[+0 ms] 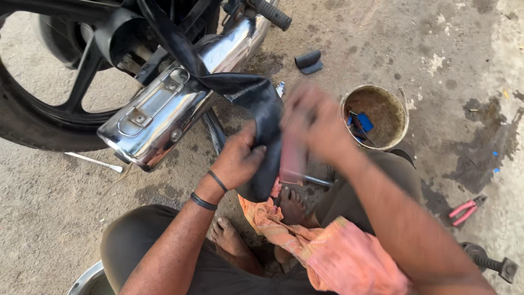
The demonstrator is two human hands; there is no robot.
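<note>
The left hand (238,159) was clenched around a black rubber inner tube (256,104), thumb and fingers pinching a fold of it at the centre of the scene. The tube ran up and far-left from that grip, looping over the chrome exhaust silencer (174,106) and vanishing behind the motorcycle's frame at the top edge. The right hand (314,123) was a smear of motion just right of the tube; it seemed to press a reddish flat thing (292,158) against the rubber, but what that thing was, and how the fingers sat on it, could not be told through the blur.

An orange cloth (327,248) lay across the person's lap, covering the near right knee. Bare feet (234,240) showed between the knees on the concrete floor (447,43). The rear wheel (38,117) was cut off at the left and top edges.

To the right stood a round tin (401,112) with blue bits inside, its contents hard to make out. Pink-handled pliers (465,210) lay on the floor far right. A steel bowl (87,281) was clipped by the bottom edge, near left.
</note>
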